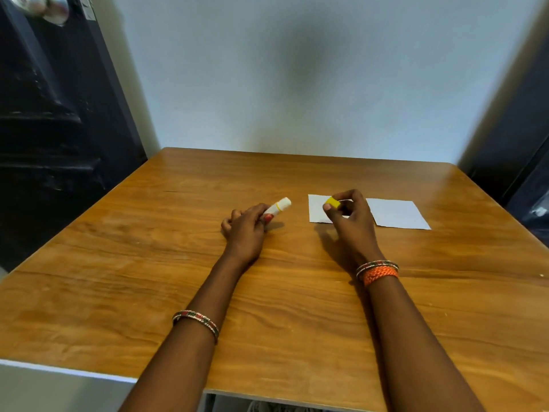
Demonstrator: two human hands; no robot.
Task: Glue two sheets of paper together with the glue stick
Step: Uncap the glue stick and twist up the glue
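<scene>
**A:** What do I have in front of me?

**B:** I see a wooden table [178, 263] pushed against a pale wall [297, 69]. My left hand [246, 227] rests on the tabletop, fingers wrapped around the lower body of a white glue stick [279, 206]. The stick points up and to the right, its uncapped end clear of the hand, with a thin yellow ring around the barrel.

**A:** Any brand or label on it?

**B:** There is a red patch low on the barrel near my fingers, but I cannot read any writing; it is too small and partly covered.

**A:** And the other hand?

**B:** My right hand [347, 215] is raised a little over the table, thumb and fingertips pinched on the yellow cap [332, 202]. The cap is well apart from the stick.

**A:** Where are the papers?

**B:** Two white sheets lie flat on the right half of the table, side by side and not overlapping. The left sheet [316, 211] is partly hidden behind my right hand; the right sheet [398, 214] lies just beside it. Both look blank.

**A:** Anything else?

**B:** Beaded bangles on the left forearm [196, 321], bangles and an orange braided band [380, 275] on the right wrist. A dark door [59, 129] with a metal knob [53, 8] stands at the left.
</scene>
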